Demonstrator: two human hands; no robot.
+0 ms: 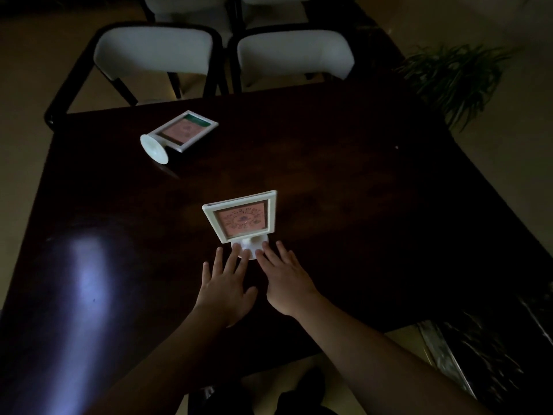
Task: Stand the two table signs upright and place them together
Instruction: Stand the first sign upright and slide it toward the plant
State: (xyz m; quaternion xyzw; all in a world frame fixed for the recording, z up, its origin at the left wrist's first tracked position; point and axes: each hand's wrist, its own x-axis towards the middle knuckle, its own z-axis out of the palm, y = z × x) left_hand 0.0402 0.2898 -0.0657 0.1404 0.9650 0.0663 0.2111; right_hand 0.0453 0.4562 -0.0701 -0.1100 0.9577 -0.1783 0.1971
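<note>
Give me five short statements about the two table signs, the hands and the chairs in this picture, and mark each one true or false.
1. The near sign stands upright on its base. True.
2. The far sign also stands upright. False: it lies tipped on the table, its round base turned sideways.
3. The fingers of both the left hand and the right hand reach the near sign's base. True.
4. The two signs stand side by side. False: they are well apart.
5. Two white-cushioned chairs sit at the far edge. True.
</note>
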